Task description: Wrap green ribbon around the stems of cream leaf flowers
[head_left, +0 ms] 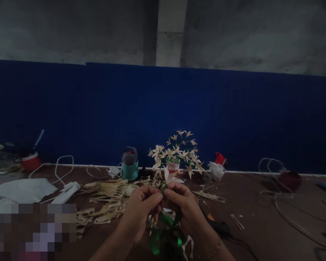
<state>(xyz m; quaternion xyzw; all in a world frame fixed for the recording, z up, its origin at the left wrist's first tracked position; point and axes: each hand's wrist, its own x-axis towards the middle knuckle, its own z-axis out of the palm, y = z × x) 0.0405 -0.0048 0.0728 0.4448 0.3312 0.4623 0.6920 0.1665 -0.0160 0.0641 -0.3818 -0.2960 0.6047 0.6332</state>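
Observation:
Near the middle of the table, my left hand (pixel 141 208) and my right hand (pixel 184 203) meet fingertip to fingertip. Both pinch the green stem just below the head of a cream-white artificial flower (pixel 168 177), whose pointed petals face up and away. Shiny green ribbon or tape (pixel 167 219) hangs in loops beneath my fingers; how it joins the stem is hidden. Behind my hands, a red-and-white striped cup (pixel 173 167) bears a bunch of similar pale flowers (pixel 176 150) on green stems.
Dry tan husks or leaves (pixel 111 195) spread to the left. A teal flask (pixel 130 168) stands behind them. Farther left are a white bag (pixel 24 190) and a red tub (pixel 30 162). Thin sticks (pixel 237 222) and dark cables lie to the right. A blue panel (pixel 97 108) backs the table.

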